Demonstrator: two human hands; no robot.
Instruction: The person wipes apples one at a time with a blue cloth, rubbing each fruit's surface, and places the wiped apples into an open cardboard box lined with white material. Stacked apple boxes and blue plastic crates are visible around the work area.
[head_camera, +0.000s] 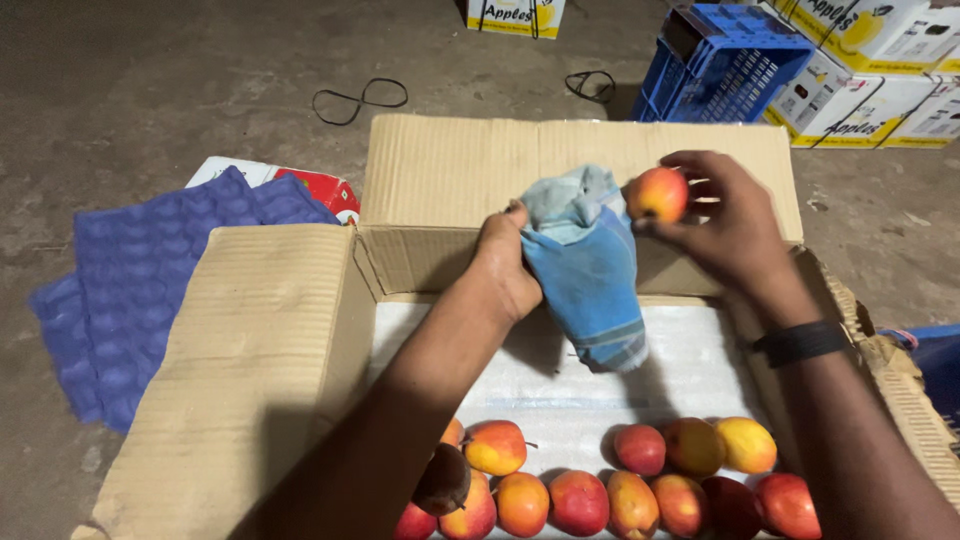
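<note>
Blue checked cloth (590, 275) gripped in closed left hand (507, 265) | right hand (730, 225) fingers pinch red-yellow round apple (657, 193) | above open cardboard box (450, 170) of apples.

Pretty sure anyone can tell I'm in a fruit packing spot, some kind of warehouse or storeroom floor. Bare, dusty concrete floor (150, 90) under everything, no table. Open cardboard box (270, 350) in front of me with a white foam liner (560, 385) and rows of apples (600, 490) along the near side. Stack of purple moulded fruit trays (140, 290) on the left, a blue plastic crate (725, 65) and printed apple cartons (880, 70) piled at the back, plus loose black strapping loops (360, 100) lying on the ground.
</note>
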